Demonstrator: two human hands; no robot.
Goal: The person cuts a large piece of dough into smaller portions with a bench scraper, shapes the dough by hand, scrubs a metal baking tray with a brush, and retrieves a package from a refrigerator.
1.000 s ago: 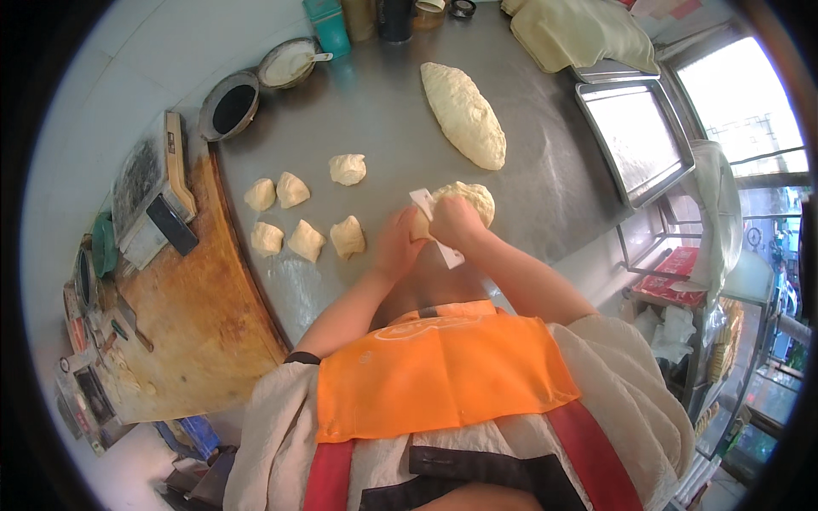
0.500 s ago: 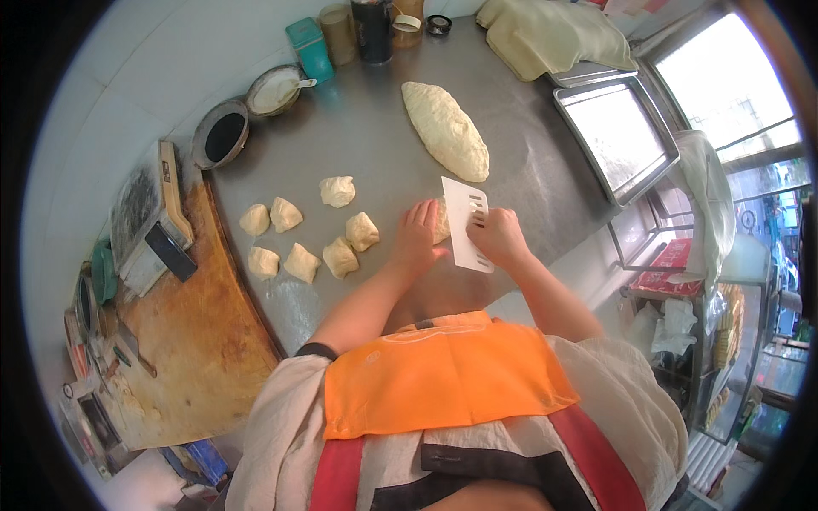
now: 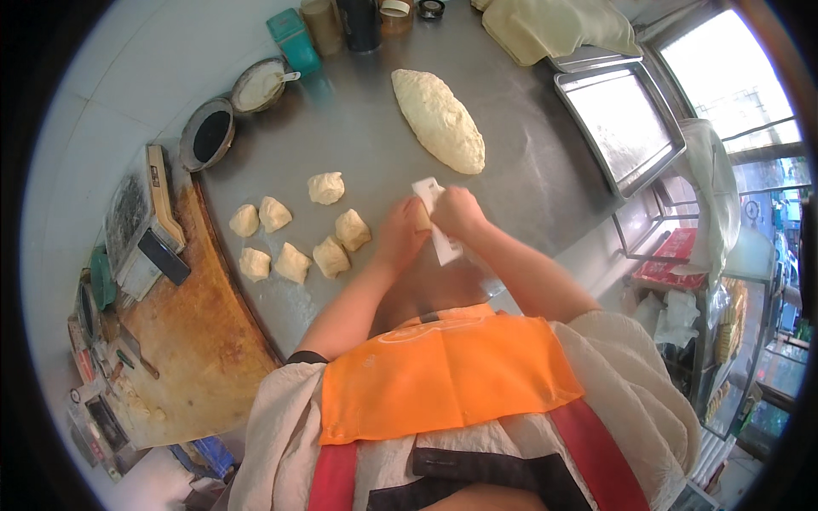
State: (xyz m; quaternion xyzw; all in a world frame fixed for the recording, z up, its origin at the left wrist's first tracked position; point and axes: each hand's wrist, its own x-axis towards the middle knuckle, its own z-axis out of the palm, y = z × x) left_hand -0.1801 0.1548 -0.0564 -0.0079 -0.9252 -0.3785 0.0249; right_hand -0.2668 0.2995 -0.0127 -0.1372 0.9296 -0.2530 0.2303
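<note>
1. right grip [image 3: 458, 213]: fingers closed on white scraper [image 3: 445, 245], blade slanting between the hands; likely held by one edge so the opposite edge faces the work.
2. left grip [image 3: 399, 234]: cupped against dough portion [image 3: 423, 216], perhaps steadying it. how hard it pinches: cannot tell, fingers partly hidden.
3. dough portion sits between both grips, just beside the scraper's left face.
4. seven small dough pieces [image 3: 325, 188] left of left grip; mostly spaced, presumably against sticking; nearest two touching or nearly so.
5. long dough mass [image 3: 439, 123] beyond both grips on metal desk [image 3: 537, 162], apparently within reach.
</note>
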